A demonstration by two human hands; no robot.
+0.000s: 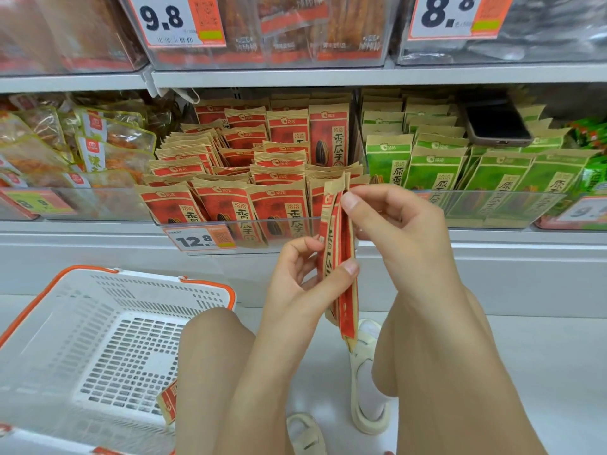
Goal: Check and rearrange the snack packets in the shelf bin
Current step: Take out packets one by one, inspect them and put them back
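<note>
1. A thin stack of flat red-and-tan kraft-paper snack packets (338, 257) is held edge-on and upright, in front of the clear plastic shelf bin (210, 221).
2. The left hand (302, 274) pinches the lower middle of the stack, thumb on the near edge, fingers curled behind.
3. The right hand (391, 215) pinches the crimped top edge between its thumb and bent fingers.
4. The bin holds many matching red packets (243, 178) standing in loose, leaning rows; an orange-framed price tag (200, 239) sits on its front lip.
5. The neighbouring bin holds green paper packets (460, 165), with a dark smartphone (497, 124) lying on top.
6. A white perforated plastic basket with orange-trimmed rim (108, 326) sits lower left, a red packet (169, 402) inside it.
</note>
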